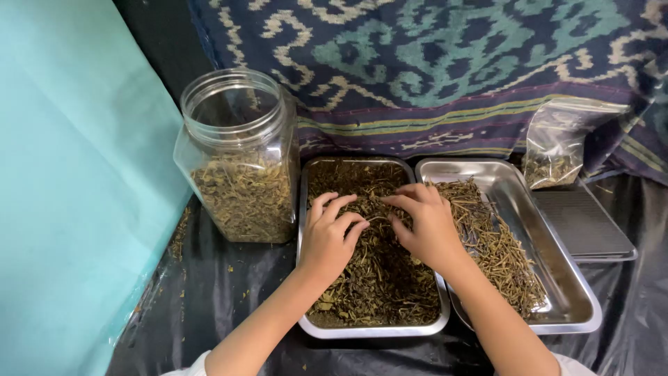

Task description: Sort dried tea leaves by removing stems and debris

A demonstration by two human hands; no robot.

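Note:
Two steel trays lie side by side on a black plastic sheet. The left tray [303, 209] is full of dark dried leaves mixed with stems. Both hands rest in it. My left hand [328, 235] lies palm down on the leaves with fingers spread. My right hand [426, 223] reaches across from the right, its fingertips pinching at thin stems near the middle of the pile. The right tray [557, 257] holds a heap of pale dried stems [490, 244] along its left side.
A clear plastic jar [240, 157], lidless and about half full of dried leaves, stands left of the trays. A small clear bag [557, 143] of herbs leans against a patterned cloth at the back right. A dark flat scale [583, 224] sits beside the right tray. A teal wall runs along the left.

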